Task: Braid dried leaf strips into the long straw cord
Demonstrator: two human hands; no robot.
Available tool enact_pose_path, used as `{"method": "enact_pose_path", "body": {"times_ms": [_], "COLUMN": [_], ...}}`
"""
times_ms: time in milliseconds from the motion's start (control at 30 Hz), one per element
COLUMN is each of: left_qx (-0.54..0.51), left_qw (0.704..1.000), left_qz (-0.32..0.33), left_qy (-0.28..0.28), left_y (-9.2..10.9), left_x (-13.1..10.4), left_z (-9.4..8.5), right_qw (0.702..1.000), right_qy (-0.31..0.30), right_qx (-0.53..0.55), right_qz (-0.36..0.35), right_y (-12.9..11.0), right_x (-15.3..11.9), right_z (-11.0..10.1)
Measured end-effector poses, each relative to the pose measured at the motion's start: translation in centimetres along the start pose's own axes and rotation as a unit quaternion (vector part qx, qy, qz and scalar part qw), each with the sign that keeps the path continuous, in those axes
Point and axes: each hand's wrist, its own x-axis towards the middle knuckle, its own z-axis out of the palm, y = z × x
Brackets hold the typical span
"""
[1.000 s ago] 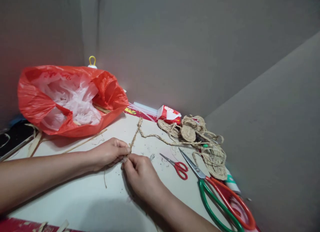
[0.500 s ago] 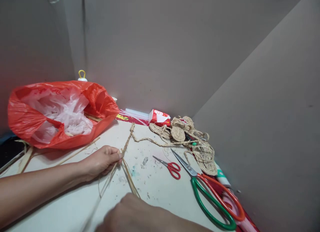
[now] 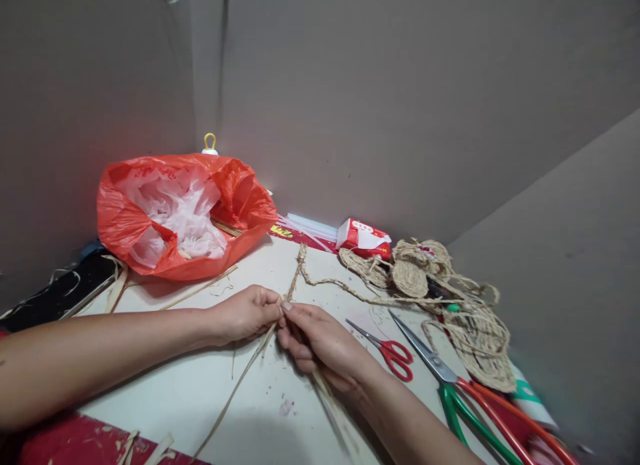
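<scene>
A braided straw cord [image 3: 295, 281] runs up the white table to a bend, then off right to the coiled braid. My left hand [image 3: 253, 313] pinches its near end. Against those fingertips, my right hand [image 3: 317, 341] is closed on loose straw strands [image 3: 237, 388] at the same spot. Some strands trail toward the front edge; others hang below my right hand, blurred. Small red-handled scissors [image 3: 385, 350] lie to the right of my right hand, beside large shears [image 3: 435, 365] with green and orange handles.
A red plastic bag [image 3: 135, 251] with white plastic inside stands at the back left. Coiled straw braid [image 3: 475, 338] is heaped at right, near a red tissue pack [image 3: 363, 238]. A dark flat object [image 3: 65, 288] lies at left. Grey walls enclose the table [image 3: 255, 418].
My right hand has moved up from the front edge to meet my left hand at the cord. The view has swung left, so the bag and scissors appear farther right.
</scene>
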Motion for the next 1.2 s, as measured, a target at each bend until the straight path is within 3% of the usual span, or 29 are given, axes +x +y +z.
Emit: {"method": "enact_pose_path", "body": {"times_ms": [167, 267, 400, 733, 933, 1000, 1100, 1200], "left_qx": [0.018, 0.028, 0.024, 0.021, 0.166, 0.256, 0.409, 0.52], "left_qw": [0.999, 0.998, 0.997, 0.984, 0.976, 0.957, 0.902, 0.848], "left_qz": [-0.013, -0.02, -0.055, -0.128, -0.121, -0.126, -0.14, -0.097], "left_qy": [-0.036, -0.049, -0.044, -0.119, -0.076, -0.048, -0.017, 0.036], "left_y": [0.1, 0.3, 0.7, 2.4, 5.0, 6.5, 8.8, 11.1], "left_x": [0.0, -0.1, -0.2, 0.4, -0.6, -1.3, -2.8, -4.8], "left_z": [-0.2, -0.2, -0.7, -3.8, -4.8, -4.8, -4.4, -3.9], "right_qw": [0.995, 0.991, 0.994, 0.998, 0.997, 0.996, 0.996, 0.996], "right_qy": [0.021, 0.003, -0.02, -0.049, -0.054, -0.063, -0.072, -0.078], "right_qx": [-0.099, -0.133, -0.106, -0.005, 0.018, 0.024, 0.028, 0.027], "right_qz": [-0.004, -0.005, -0.007, -0.031, -0.051, -0.054, -0.053, -0.043], "right_y": [-0.5, -0.4, 0.0, -0.1, 0.0, 0.0, 0.0, 0.1], "right_x": [0.1, 0.4, 0.6, 0.8, 0.9, 0.9, 0.9, 0.9], "right_z": [-0.9, -1.6, -2.0, -2.1, -2.1, -2.1, -2.1, -2.2]}}
